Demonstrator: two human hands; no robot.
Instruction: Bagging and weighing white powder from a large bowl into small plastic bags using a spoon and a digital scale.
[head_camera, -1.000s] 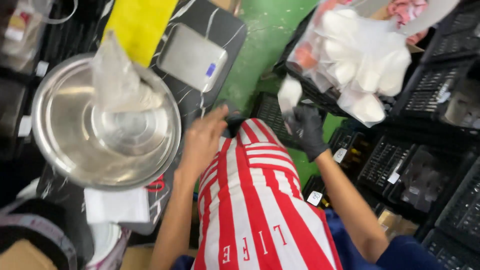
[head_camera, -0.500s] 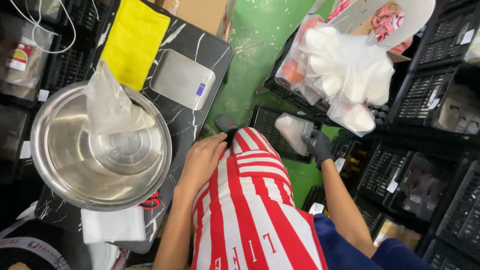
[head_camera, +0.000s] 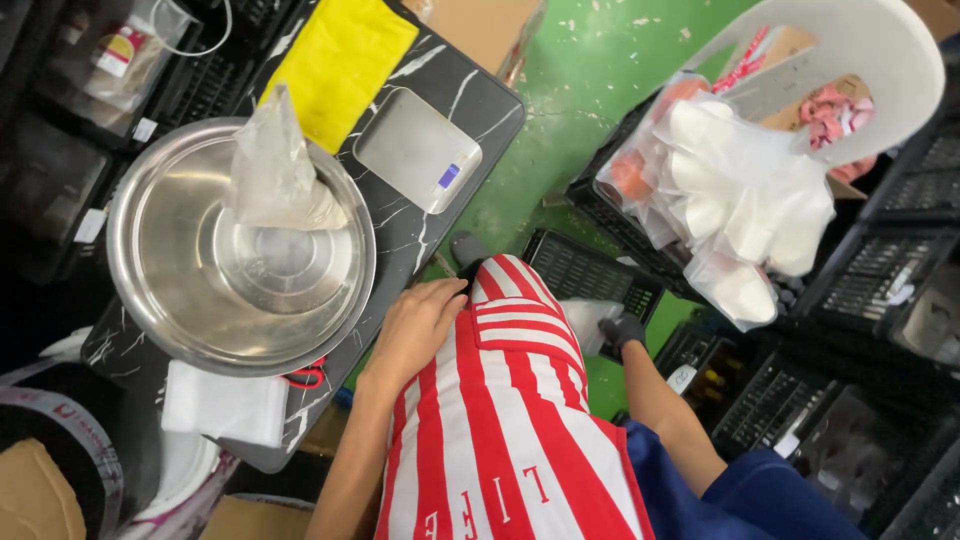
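Green painted floor (head_camera: 600, 90) with white scuffs runs between a black marble-pattern tabletop (head_camera: 490, 105) and stacks of black plastic crates (head_camera: 880, 270). On the person's lap lies a red and white striped cloth apron (head_camera: 500, 400), and the bare left hand (head_camera: 420, 325) rests flat on its upper edge with the fingers relaxed and holding nothing. The right hand (head_camera: 622, 330), in a dark glove, is closed around a small white plastic bag (head_camera: 588, 318), just beside a low black crate (head_camera: 590, 275) on the floor. Near the left hand, on the tabletop, stands a large round steel bowl (head_camera: 180, 310), and a clear plastic bag with some white content (head_camera: 275, 180) stands upright inside it, against the far rim. Beside the bowl lie a flat silver kitchen scale (head_camera: 415, 150) and a yellow cloth (head_camera: 335, 65). A folded white cloth (head_camera: 222, 405) and red scissor handles (head_camera: 312, 375) are at the near edge. Further right, a big clear bag of white round pieces (head_camera: 745, 210) sits on a crate.
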